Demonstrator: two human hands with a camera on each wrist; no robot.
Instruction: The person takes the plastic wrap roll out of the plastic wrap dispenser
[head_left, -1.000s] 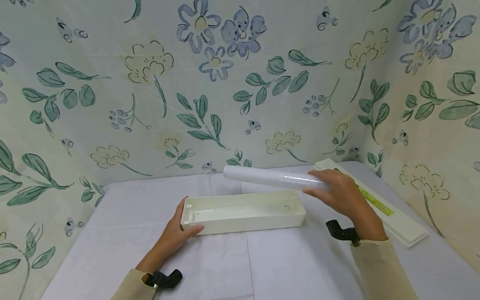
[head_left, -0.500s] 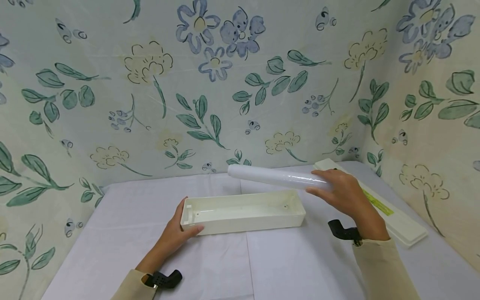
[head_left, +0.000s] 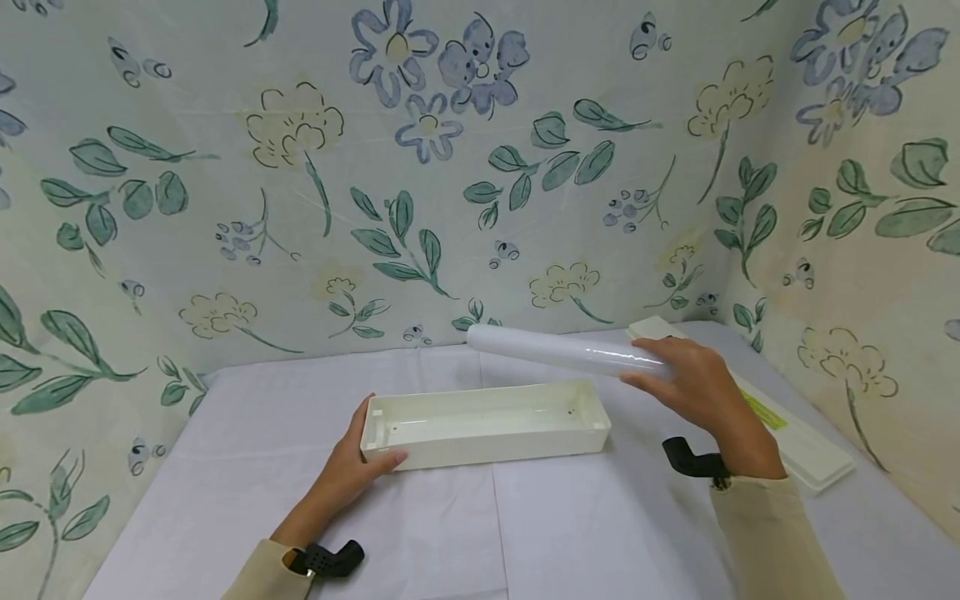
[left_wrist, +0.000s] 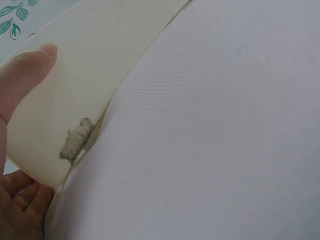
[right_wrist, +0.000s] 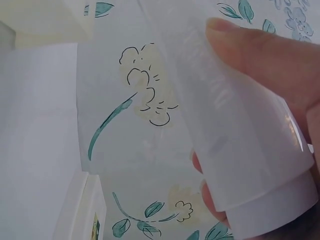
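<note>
My left hand (head_left: 352, 458) grips the left end of a long cream-white open box (head_left: 487, 448) on the table. Its thumb lies on the front wall and the other fingers go round the end. In the left wrist view a greyish patch (left_wrist: 76, 140) shows low on the box wall (left_wrist: 85, 65). My right hand (head_left: 693, 387) holds a roll of cling film (head_left: 555, 350) by its right end, above and behind the box. The roll tilts, its left end higher. In the right wrist view thumb and fingers wrap the film roll (right_wrist: 235, 125), and its core end (right_wrist: 275, 205) sticks out.
A long white lid (head_left: 817, 467) with a yellow-green label (head_left: 763, 410) lies at the right, partly behind my right hand. White cloth (head_left: 420, 533) covers the table. Flower-patterned fabric (head_left: 420, 192) stands behind and at the sides.
My right hand has moved a little to the right with the roll of cling film, whose left end has risen slightly. The left hand and the box have stayed put.
</note>
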